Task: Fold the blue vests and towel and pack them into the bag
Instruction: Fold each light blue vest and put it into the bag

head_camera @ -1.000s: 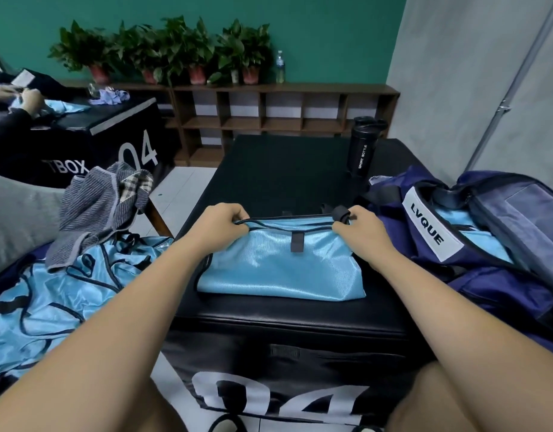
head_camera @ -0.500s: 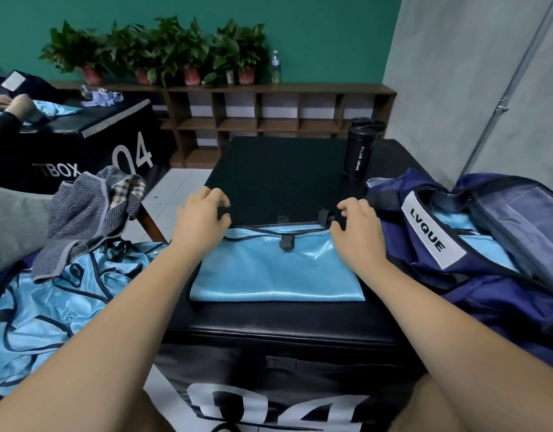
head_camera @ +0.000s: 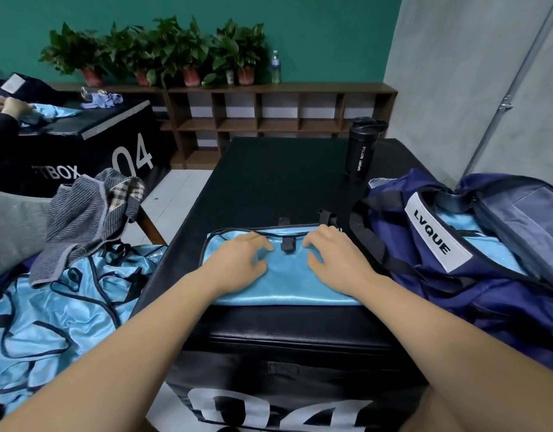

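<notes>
Our left hand [head_camera: 238, 263] and right hand [head_camera: 334, 260] rest on the folded vest [head_camera: 284, 288] near the front edge of the counter [head_camera: 278, 182]. Our fingers [head_camera: 256, 241] are loosely bent, pressing down and gripping nothing. That fabric looks slippery, so a sloppy lift toward the bag [head_camera: 502, 307] beside it probably wrecks our fold.

Head camera — looking forward and down, close over the hands [head_camera: 287, 263].

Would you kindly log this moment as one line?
left hand: rests on folded vest | right hand: rests on folded vest | bag: open, right | towel: crumpled, left
</notes>
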A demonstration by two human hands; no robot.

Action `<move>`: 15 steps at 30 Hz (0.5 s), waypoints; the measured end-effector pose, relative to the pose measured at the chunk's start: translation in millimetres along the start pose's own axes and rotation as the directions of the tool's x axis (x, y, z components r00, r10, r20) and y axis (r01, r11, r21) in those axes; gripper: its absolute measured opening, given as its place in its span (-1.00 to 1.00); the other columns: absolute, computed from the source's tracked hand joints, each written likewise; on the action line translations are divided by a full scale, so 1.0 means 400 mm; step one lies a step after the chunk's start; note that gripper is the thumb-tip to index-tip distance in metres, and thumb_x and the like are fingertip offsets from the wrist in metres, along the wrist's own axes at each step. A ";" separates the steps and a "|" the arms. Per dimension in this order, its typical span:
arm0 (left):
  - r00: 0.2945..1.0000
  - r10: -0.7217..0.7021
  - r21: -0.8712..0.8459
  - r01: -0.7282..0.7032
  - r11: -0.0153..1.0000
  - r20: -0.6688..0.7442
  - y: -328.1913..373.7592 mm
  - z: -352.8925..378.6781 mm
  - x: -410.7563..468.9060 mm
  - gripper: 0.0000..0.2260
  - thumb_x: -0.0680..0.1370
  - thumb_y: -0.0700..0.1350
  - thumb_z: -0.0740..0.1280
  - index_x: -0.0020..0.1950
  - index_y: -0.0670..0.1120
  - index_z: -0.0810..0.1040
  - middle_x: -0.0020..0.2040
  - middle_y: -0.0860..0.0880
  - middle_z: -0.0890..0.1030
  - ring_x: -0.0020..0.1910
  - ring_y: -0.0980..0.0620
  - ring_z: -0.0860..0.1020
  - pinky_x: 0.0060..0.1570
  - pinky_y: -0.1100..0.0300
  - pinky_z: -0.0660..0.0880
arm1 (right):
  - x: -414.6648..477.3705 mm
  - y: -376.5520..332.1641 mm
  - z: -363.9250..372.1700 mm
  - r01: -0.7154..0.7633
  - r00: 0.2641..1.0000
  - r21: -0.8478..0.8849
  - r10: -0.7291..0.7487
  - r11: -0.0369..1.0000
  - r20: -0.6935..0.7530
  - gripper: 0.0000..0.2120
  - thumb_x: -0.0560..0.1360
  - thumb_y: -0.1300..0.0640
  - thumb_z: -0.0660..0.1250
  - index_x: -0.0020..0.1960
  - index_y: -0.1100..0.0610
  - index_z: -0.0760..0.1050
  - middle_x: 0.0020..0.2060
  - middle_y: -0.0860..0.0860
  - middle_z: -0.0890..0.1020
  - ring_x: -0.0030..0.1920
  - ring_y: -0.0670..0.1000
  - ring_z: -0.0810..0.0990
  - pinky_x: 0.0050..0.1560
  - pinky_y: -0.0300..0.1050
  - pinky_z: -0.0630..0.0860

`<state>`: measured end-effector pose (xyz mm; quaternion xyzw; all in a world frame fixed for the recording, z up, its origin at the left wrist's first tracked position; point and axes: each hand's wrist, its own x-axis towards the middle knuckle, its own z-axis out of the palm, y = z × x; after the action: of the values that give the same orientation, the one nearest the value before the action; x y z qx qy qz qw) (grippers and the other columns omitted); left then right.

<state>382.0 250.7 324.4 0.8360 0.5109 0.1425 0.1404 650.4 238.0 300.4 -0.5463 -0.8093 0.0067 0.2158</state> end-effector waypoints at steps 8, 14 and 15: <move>0.991 -0.098 -0.008 0.099 0.995 0.095 -0.027 -0.006 -0.002 -0.41 0.65 0.13 0.33 0.68 0.22 0.25 0.72 0.19 0.07 0.71 0.12 -0.03 0.67 0.05 -0.03 | -0.001 0.000 0.008 -0.074 0.989 -0.109 0.088 0.991 0.121 -0.44 0.71 -0.03 0.08 0.70 -0.08 0.16 0.71 -0.09 0.11 0.70 -0.08 -0.04 0.67 0.06 -0.15; 0.973 -0.215 0.110 0.206 0.972 0.082 -0.076 -0.021 -0.006 -0.30 0.65 0.35 0.21 0.73 0.17 0.11 0.74 0.13 -0.01 0.72 0.06 -0.11 0.68 -0.05 -0.10 | -0.001 -0.005 0.003 -0.169 0.971 -0.124 0.187 0.978 0.150 -0.36 0.71 -0.11 -0.01 0.74 0.02 -0.03 0.73 -0.03 -0.03 0.70 -0.10 -0.15 0.68 0.07 -0.28; 0.968 -0.240 0.123 0.230 0.965 0.070 -0.082 -0.027 -0.009 -0.30 0.65 0.36 0.20 0.73 0.16 0.10 0.75 0.11 -0.01 0.72 0.05 -0.11 0.68 -0.06 -0.09 | -0.001 -0.004 0.003 -0.168 0.972 -0.119 0.184 0.979 0.143 -0.36 0.71 -0.11 0.00 0.74 0.03 -0.04 0.73 -0.03 -0.03 0.70 -0.09 -0.14 0.68 0.07 -0.27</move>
<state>349.5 262.7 321.5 0.7814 0.6074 0.0598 0.1299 648.6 237.1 299.6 -0.6245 -0.7710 0.0249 0.1223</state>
